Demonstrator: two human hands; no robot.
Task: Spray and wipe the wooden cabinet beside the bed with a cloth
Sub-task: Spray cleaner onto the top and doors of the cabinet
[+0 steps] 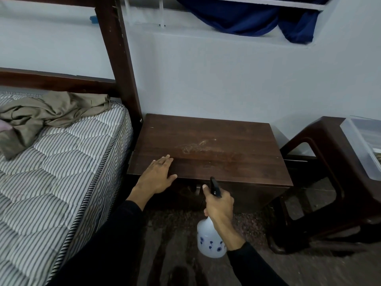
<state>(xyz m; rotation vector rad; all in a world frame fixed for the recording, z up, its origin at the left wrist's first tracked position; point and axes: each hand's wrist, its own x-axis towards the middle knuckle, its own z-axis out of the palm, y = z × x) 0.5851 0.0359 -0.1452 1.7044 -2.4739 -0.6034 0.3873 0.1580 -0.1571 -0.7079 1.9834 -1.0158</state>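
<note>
- Head view: the wooden cabinet (pixel 208 149) stands against the wall, just beside the striped mattress (pixel 61 174), with a pale smear on its top.
- Our left hand (pixel 157 175) lies flat on the cabinet's front left edge, fingers together, thumb apart.
- Our right hand (pixel 219 205) grips the white spray bottle (pixel 208 240) by its neck, fingers wrapped round the black trigger head, before the cabinet front.

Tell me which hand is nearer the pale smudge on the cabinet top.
Left. The left hand lies flat on the cabinet top, just left of the smudge; the right hand holds the spray bottle in front of the cabinet.
</note>
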